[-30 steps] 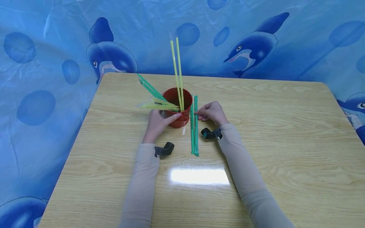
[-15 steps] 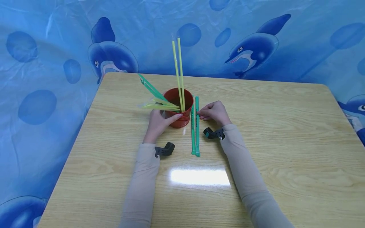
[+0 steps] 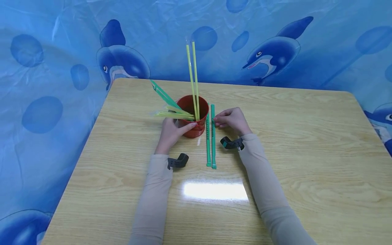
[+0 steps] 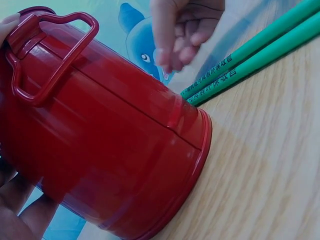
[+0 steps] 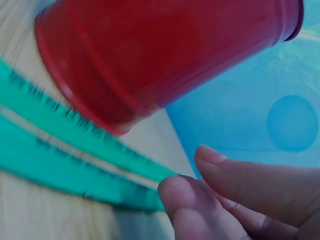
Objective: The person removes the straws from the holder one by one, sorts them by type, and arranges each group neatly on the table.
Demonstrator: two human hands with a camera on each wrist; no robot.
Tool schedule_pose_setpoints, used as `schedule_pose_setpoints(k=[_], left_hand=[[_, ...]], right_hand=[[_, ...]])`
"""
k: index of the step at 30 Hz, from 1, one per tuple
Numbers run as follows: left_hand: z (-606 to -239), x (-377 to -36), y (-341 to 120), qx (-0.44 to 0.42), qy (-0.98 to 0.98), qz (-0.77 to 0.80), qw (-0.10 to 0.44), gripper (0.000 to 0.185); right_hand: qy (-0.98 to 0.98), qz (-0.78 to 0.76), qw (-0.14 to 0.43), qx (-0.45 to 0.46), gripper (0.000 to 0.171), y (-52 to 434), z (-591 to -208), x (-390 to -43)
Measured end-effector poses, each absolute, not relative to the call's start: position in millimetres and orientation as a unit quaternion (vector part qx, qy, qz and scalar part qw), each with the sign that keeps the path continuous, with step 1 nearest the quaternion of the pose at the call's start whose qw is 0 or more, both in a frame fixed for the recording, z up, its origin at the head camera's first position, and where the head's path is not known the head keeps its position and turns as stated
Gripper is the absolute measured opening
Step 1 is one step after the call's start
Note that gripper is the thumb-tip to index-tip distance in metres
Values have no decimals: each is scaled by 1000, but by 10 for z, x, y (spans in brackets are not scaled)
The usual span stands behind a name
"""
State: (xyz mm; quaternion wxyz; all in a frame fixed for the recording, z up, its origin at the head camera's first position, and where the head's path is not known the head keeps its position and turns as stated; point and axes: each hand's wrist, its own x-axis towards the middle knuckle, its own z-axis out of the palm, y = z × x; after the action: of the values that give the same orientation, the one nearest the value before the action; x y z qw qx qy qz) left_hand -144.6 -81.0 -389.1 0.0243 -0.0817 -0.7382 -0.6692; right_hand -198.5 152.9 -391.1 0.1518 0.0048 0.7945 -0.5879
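Note:
My left hand (image 3: 169, 133) grips a red metal bucket (image 3: 192, 131), thumb at the near rim and fingers round its left side. Two yellow wrapped straws (image 3: 197, 81) stand tall inside it; more yellow straws (image 3: 173, 115) and some green straws (image 3: 165, 96) lean out leftward. Two green wrapped straws (image 3: 213, 146) lie side by side on the table, right of the bucket. My right hand (image 3: 234, 119) is beside the right-hand one, fingers loosely bent. In the right wrist view its thumb (image 5: 212, 156) and forefinger tip are apart; whether a fingertip touches the straw is unclear.
The wooden table (image 3: 294, 143) reaches well to the right and toward the front. Behind it hangs a blue curtain (image 3: 171, 30) printed with dolphins. A black wrist camera (image 3: 179, 161) sits on the left sleeve, another wrist camera (image 3: 231, 143) on the right.
The gap between the two green straws on the table has widened slightly. My right hand has shifted a little to the right. My left hand keeps its hold on the bucket.

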Motion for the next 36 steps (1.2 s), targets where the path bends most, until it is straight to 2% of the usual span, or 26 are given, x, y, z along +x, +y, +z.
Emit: schedule_pose_setpoints(k=[8,12,26,36], left_hand=[[-3915,-1455,-801,-89,-733,-674,35,68],[-3912,-1449,-788,-91,-729,-677,34,68],[-3917,-1425,-803,-84,-733,-674,29,70],[-3919,-1438,-815,-91,-741,-664,33,72]], right_hand=[[766,-637,77,-28,27,1500,-3702,-1906],[754,-652,60,-46,29,1455,-3583,-1862],[762,-641,-5,-87,19,1292,-3244,-1709],[752,-643,22,-143,26,1058,-3053,-1690]])
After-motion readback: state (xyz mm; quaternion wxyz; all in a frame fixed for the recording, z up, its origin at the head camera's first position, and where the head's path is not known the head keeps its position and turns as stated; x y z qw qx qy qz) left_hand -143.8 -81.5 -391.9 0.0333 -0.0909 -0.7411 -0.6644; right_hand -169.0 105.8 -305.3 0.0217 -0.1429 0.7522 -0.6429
